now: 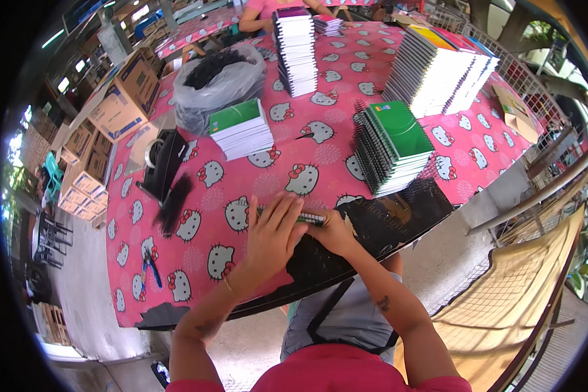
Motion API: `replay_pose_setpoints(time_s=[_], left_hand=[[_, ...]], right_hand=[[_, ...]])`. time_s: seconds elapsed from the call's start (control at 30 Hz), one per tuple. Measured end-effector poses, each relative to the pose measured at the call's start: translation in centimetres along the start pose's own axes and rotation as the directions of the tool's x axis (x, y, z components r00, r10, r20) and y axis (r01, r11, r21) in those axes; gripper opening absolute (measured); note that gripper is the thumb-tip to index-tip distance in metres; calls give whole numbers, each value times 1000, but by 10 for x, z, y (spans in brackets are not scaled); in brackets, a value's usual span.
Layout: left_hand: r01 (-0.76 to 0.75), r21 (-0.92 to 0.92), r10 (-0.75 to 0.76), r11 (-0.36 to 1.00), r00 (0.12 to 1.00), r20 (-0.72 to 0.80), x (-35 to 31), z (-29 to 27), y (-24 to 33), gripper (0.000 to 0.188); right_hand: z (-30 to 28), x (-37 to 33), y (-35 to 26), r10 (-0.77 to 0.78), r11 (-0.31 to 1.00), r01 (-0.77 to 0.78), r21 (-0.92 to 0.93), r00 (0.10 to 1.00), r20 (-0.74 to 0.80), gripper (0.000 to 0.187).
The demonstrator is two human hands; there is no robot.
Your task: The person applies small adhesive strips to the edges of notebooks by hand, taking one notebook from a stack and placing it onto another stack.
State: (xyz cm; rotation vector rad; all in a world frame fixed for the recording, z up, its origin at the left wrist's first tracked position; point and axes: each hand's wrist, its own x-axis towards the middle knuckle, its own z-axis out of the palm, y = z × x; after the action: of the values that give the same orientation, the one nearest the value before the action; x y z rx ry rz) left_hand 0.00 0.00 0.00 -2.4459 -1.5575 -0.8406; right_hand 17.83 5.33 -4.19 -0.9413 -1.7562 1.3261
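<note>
Near the table's front edge, my right hand (334, 233) grips the right end of a small green notebook (311, 219), seen edge-on with a dark coil along it. My left hand (274, 228) lies over the notebook's left part, fingers stretched out and slightly apart; the palm side is hidden. Ahead and to the left stands a stack of green-covered notebooks without visible coils (240, 130). On the right is a stack of green notebooks with black spiral coils (395, 147). A loose bundle of black coils (172, 206) rests left of my hands.
Blue-handled pliers (151, 268) and a black tape dispenser (165, 163) lie at left. Behind them sits a plastic bag of black coils (219, 88). Tall notebook stacks (297, 55) (431, 72) stand farther back. Across the table is another person (258, 16). Cardboard boxes (124, 95) stand left.
</note>
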Motion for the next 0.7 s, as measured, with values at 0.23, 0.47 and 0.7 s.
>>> replay_pose_setpoints(time_s=[0.23, 0.47, 0.7], left_hand=[[-54, -158, 46, 986, 997, -56, 19, -11, -12, 28], [-47, -189, 44, 981, 999, -22, 22, -13, -5, 18], [-44, -192, 36, 980, 998, -47, 21, -9, -7, 19]], right_hand=[[-7, -1, -32, -102, 965, 89, -248, 994, -42, 39], [-35, -14, -41, -52, 999, 52, 8, 998, -36, 32], [-55, -6, -39, 34, 999, -34, -5, 995, 92, 18]])
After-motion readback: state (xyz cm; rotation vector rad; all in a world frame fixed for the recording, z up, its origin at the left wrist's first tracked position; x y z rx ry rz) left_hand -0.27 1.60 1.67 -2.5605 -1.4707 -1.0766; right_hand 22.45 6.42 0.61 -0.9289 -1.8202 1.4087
